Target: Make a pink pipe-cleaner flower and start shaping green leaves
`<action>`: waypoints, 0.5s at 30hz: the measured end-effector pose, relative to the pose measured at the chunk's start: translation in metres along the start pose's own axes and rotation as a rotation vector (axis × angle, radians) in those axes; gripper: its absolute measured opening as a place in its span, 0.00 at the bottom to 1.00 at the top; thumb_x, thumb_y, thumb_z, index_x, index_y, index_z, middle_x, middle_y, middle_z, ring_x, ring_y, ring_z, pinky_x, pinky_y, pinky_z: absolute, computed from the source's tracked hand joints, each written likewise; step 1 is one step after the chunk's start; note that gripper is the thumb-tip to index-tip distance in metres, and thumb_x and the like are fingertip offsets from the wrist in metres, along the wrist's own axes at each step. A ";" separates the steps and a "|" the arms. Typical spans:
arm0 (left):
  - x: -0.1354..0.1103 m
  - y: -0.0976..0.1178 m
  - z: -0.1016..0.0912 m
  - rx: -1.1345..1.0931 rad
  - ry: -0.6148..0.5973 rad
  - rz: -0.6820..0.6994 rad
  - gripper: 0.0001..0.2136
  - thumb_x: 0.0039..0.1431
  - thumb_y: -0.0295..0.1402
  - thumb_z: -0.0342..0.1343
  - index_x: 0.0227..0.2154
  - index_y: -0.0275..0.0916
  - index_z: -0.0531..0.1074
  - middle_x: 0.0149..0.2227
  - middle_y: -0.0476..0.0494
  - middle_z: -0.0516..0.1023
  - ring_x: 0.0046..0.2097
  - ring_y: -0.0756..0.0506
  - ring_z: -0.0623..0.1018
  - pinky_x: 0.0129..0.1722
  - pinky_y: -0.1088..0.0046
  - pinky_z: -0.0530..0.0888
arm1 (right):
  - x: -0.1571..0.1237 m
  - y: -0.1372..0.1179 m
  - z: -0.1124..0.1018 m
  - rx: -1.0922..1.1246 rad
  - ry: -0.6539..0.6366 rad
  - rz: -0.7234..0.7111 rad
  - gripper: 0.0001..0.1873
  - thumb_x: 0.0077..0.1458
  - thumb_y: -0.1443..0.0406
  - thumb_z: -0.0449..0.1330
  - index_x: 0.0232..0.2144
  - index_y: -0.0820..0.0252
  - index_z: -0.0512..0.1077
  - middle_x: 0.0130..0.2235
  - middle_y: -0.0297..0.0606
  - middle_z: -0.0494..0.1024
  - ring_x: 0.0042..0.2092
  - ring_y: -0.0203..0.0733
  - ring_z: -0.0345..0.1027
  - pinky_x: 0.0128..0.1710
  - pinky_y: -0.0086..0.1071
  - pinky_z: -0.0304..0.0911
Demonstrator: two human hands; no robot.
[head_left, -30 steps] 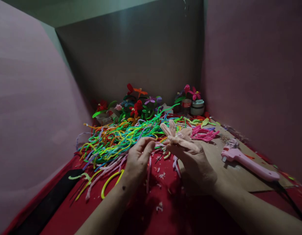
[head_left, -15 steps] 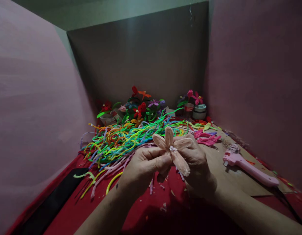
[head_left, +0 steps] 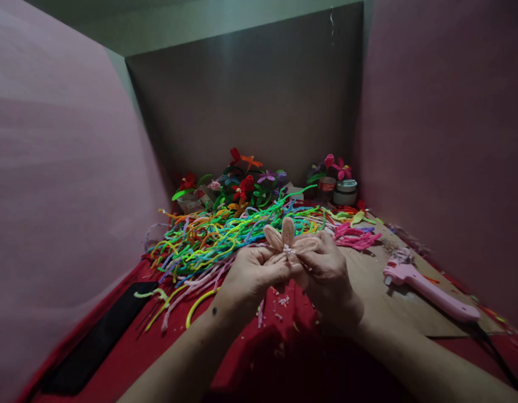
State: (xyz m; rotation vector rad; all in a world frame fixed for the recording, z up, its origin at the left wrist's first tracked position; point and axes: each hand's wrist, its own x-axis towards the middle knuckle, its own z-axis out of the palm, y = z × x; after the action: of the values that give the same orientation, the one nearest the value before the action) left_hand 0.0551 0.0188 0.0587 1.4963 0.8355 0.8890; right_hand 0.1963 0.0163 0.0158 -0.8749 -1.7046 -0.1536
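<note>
Between my two hands is a peach pipe-cleaner flower (head_left: 288, 230) with long looped petals and a small cluster of whitish stamens at its centre. My left hand (head_left: 257, 274) is closed on its lower left side, the thumb pressed near the base of the petals. My right hand (head_left: 328, 274) pinches it from the right, with a petal lying over the fingers. The lower petals are partly hidden by my fingers. Behind my hands spreads a heap of coloured pipe cleaners (head_left: 217, 240) in green, yellow, orange, blue and pink.
A pink glue gun (head_left: 431, 288) with a cord lies on a brown board (head_left: 380, 302) at right. Pink pipe-cleaner pieces (head_left: 355, 236) lie near it. Finished flowers (head_left: 244, 187) and a lidded jar (head_left: 345, 193) stand at the back. A black flat object (head_left: 99, 341) rests on the red cloth (head_left: 158, 364).
The lower right petal, which stuck out downward before, is now bent back and mostly covered by my fingers. My hands have come slightly closer together, and the view has shifted a little.
</note>
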 end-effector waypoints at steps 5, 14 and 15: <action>0.005 0.004 0.003 0.057 -0.032 0.006 0.07 0.45 0.33 0.60 0.20 0.33 0.72 0.21 0.50 0.68 0.27 0.53 0.66 0.30 0.76 0.63 | -0.004 0.010 0.003 0.101 0.009 0.034 0.05 0.51 0.68 0.56 0.28 0.57 0.73 0.31 0.39 0.74 0.36 0.43 0.62 0.36 0.39 0.57; 0.010 0.013 -0.014 0.010 0.047 0.051 0.15 0.55 0.40 0.50 0.23 0.33 0.70 0.23 0.48 0.69 0.26 0.53 0.66 0.28 0.77 0.62 | -0.008 0.011 0.002 0.206 0.060 0.034 0.08 0.51 0.72 0.55 0.30 0.56 0.73 0.30 0.37 0.72 0.35 0.41 0.63 0.35 0.37 0.60; 0.013 0.008 -0.012 -0.086 0.025 0.035 0.14 0.55 0.38 0.50 0.22 0.32 0.70 0.23 0.48 0.69 0.25 0.53 0.66 0.28 0.77 0.62 | -0.009 0.010 0.002 0.211 0.056 0.037 0.09 0.52 0.72 0.55 0.30 0.56 0.73 0.31 0.37 0.72 0.36 0.41 0.63 0.36 0.38 0.59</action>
State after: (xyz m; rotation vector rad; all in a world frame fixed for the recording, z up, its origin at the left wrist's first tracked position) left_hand 0.0503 0.0350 0.0689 1.4316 0.7821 0.9594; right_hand 0.2013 0.0207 0.0039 -0.7377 -1.6184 0.0261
